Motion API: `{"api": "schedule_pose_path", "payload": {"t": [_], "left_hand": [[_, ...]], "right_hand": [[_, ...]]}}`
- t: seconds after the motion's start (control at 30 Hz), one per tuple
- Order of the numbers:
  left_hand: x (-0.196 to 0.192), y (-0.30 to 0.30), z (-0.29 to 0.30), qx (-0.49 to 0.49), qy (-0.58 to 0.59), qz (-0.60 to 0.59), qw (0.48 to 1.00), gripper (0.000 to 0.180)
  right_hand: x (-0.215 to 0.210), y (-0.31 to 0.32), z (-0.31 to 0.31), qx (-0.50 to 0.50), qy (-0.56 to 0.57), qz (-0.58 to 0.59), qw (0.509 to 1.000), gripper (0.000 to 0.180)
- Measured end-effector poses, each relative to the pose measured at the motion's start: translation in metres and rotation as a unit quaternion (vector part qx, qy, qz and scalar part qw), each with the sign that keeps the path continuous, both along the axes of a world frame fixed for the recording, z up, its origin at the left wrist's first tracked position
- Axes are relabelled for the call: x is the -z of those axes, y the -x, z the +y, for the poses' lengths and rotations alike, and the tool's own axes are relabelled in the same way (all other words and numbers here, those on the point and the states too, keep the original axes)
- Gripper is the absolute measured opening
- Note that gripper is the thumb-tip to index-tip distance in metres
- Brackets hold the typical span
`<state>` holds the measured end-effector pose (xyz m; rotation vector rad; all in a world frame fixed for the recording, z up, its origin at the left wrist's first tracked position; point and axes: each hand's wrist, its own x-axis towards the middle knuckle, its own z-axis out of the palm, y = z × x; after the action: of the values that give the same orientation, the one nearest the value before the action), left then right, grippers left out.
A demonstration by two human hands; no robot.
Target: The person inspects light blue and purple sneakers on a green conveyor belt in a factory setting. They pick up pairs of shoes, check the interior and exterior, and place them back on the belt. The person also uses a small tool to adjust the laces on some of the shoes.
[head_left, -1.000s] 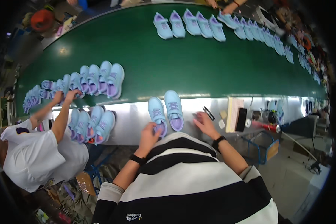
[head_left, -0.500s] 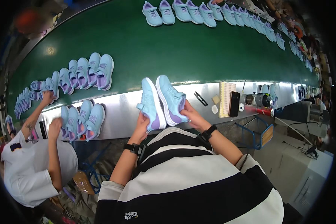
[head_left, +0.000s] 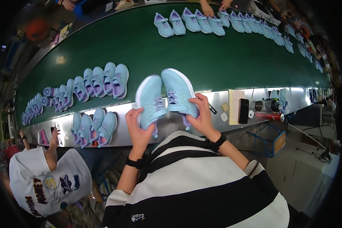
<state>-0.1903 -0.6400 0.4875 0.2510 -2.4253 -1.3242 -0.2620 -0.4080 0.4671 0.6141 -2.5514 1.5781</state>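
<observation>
Two light blue sneakers with lilac linings and white soles are held up side by side in front of me, toes pointing away. My left hand (head_left: 141, 127) grips the left sneaker (head_left: 151, 99) near its heel, thumb on the inner side. My right hand (head_left: 202, 116) holds the right sneaker (head_left: 178, 89) by its outer side and heel. The uppers with laces and straps face up, and the toes lean slightly apart. Behind and below them lies the metal edge of the workbench.
Matching sneakers (head_left: 97, 127) stand on the metal ledge (head_left: 131, 131) at left, and more sneakers (head_left: 102, 81) line the green surface (head_left: 148, 49). Right lie snips (head_left: 212, 109), a phone (head_left: 243, 111) and a red can (head_left: 269, 116). A co-worker (head_left: 49, 182) is at left; another person's hands (head_left: 209, 8) reach sneakers opposite.
Both sneakers have rolled from showing their soles' inner edges to showing their laced uppers. My grip has shifted along their sides. The co-worker at left has drawn an arm back from the shoes.
</observation>
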Motion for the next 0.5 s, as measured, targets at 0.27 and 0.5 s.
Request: {"api": "schedule_pose_path", "payload": {"t": [0.27, 0.5], "left_hand": [[-0.015, -0.005, -0.005, -0.037, -0.024, -0.045, 0.998, 0.057], [-0.025, 0.014, -0.016, -0.103, -0.568, -0.259, 0.775, 0.063]], "right_hand": [[-0.023, 0.002, -0.015, -0.023, 0.055, -0.090, 0.994, 0.057], [-0.041, 0.023, -0.054, 0.040, 0.289, -0.575, 0.765, 0.075]]}}
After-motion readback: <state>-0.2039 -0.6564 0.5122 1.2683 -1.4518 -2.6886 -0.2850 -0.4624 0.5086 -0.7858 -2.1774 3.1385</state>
